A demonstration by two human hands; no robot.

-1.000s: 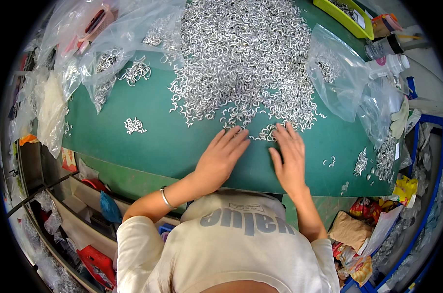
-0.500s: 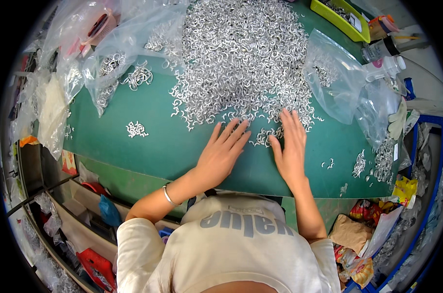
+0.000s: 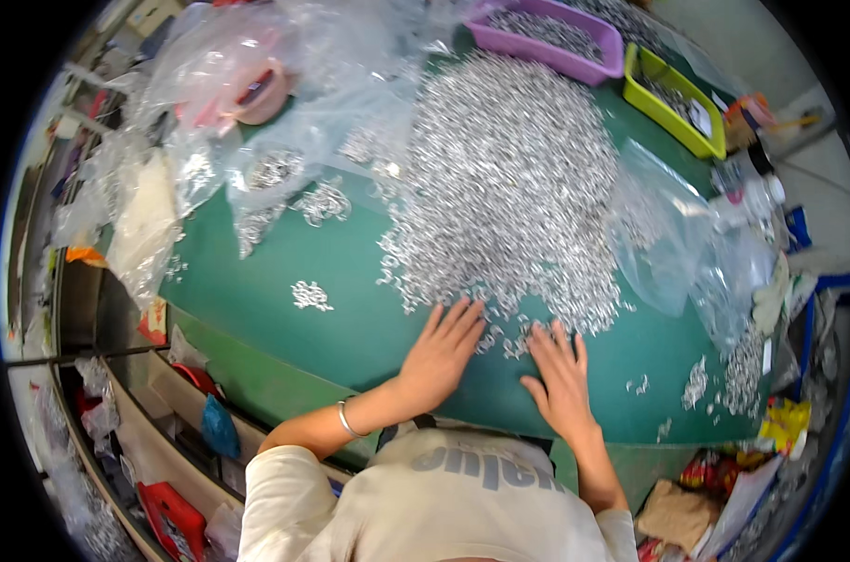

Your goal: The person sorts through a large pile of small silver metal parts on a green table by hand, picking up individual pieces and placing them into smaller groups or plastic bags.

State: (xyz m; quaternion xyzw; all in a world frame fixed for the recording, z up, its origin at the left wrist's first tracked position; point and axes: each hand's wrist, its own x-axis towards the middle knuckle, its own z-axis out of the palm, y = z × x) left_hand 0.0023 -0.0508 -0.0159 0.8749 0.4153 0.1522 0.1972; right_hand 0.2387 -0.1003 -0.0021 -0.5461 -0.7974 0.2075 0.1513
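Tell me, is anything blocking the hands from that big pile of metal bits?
Nothing visible is: the left hand and right hand are both at the near edge of the pile; a clear bag lies to its right.

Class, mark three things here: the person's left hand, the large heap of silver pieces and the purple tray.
Left hand (image 3: 438,362), head view: back of the hand.
Large heap of silver pieces (image 3: 511,192), head view: middle of the heap.
Purple tray (image 3: 539,58), head view: its near outer wall.

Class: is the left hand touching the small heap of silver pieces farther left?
Apart: the head view shows green tabletop between the left hand and the small heap.
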